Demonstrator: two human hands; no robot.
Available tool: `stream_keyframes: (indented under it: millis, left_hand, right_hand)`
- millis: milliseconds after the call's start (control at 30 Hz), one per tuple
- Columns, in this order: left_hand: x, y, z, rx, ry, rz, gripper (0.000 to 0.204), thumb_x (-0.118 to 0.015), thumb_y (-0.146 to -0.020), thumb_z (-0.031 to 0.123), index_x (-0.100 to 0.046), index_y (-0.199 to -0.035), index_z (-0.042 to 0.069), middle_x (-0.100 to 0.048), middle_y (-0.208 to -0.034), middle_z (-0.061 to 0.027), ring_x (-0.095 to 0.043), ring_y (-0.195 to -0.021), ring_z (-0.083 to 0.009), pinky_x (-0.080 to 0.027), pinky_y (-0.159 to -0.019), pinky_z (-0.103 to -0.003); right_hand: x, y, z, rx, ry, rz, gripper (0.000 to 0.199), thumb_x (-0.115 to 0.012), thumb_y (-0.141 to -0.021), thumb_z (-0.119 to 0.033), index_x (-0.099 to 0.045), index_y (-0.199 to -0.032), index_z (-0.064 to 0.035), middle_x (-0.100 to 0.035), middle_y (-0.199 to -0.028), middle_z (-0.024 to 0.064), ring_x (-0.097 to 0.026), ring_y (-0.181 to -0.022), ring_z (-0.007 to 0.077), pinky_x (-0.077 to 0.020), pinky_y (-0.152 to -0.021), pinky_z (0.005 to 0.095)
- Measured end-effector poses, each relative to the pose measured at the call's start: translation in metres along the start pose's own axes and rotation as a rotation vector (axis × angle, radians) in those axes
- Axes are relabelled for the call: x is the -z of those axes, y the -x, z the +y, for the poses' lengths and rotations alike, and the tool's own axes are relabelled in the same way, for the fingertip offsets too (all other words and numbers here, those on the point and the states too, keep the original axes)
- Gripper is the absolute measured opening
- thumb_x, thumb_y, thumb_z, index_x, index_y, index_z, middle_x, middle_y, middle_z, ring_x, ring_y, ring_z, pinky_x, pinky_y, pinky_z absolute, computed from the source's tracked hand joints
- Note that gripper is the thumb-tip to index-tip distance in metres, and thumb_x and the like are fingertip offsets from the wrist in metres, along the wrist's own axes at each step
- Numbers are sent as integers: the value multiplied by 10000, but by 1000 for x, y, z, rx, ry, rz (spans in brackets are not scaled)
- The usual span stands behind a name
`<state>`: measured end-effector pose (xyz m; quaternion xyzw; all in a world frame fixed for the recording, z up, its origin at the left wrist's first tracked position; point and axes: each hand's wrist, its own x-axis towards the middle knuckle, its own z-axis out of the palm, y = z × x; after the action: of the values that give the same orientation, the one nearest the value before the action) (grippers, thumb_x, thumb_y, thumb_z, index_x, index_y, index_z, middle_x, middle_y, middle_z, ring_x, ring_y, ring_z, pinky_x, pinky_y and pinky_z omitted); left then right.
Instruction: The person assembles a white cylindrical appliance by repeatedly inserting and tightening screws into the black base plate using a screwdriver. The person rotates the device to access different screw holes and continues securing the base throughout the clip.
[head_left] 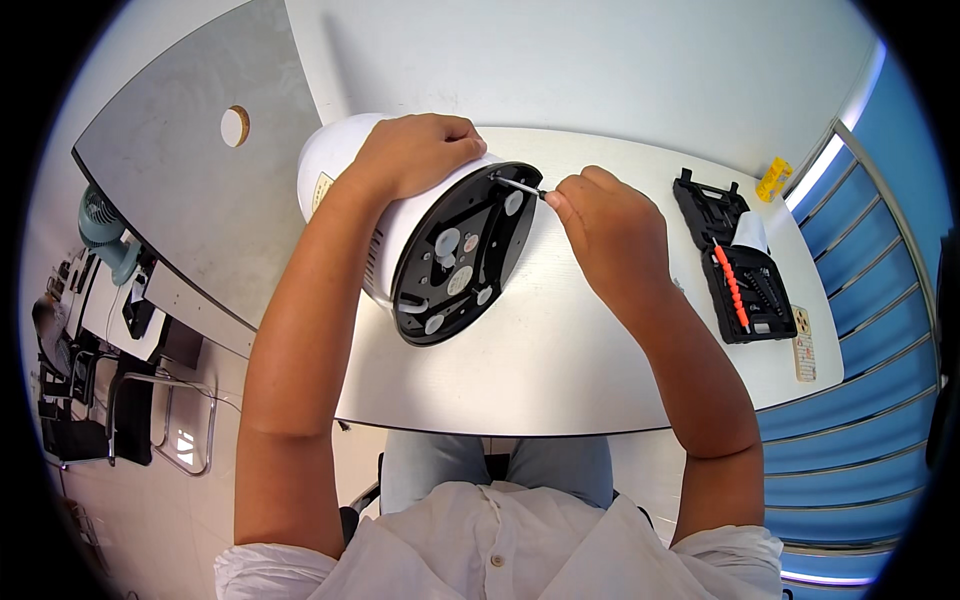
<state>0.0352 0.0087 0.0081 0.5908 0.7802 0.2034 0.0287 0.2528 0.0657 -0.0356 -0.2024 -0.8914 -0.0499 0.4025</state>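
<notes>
— Lying on its side on the white table [560, 380], the white appliance [400, 215] is turned so that its black base plate [462, 255] faces the right hand [605, 225]. How is it kept steady?

— It is pressed from above by the left hand [415, 150], whose fingers are curled over the rounded body near the plate's upper rim.

— And the tool?

— A thin screwdriver [520, 186] is pinched in the closed fingertips of the right hand. Its long axis is laid almost level, tip pointing left into the plate's upper edge, handle end hidden in the grip.

— Which hand is nearer that spot?

— The right one, just beside it; the left is set a little above and to the left. A black bit case [735, 265] is left open, well apart on the right.
</notes>
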Motion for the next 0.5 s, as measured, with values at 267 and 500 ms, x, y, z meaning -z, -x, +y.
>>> stream_keyframes:
  millis: [267,500]
  left_hand:
    - [2,1,3,2,-16,-16,402,-463,-873,441,-709,-1063,185,-706,-1013,-80,-643,-949,-258,-467,-869,-343]
    - [1,2,1,-3,-12,2,399,-466,-871,441,-710,-1062,188,-707,-1018,-76,-643,-953,-257,-464,-875,-345]
  right_hand:
    - [6,-5,1,-6,-225,-5,282,-766,-709,-112,-519,-837,-66,-509,-776,57,-544,-630,235,-441,-541,344]
    - [-5,-5,8,41,-87,83,86,-661,-810,-29,-576,-802,-41,-561,-728,68,-564,-685,245,-448,-596,346]
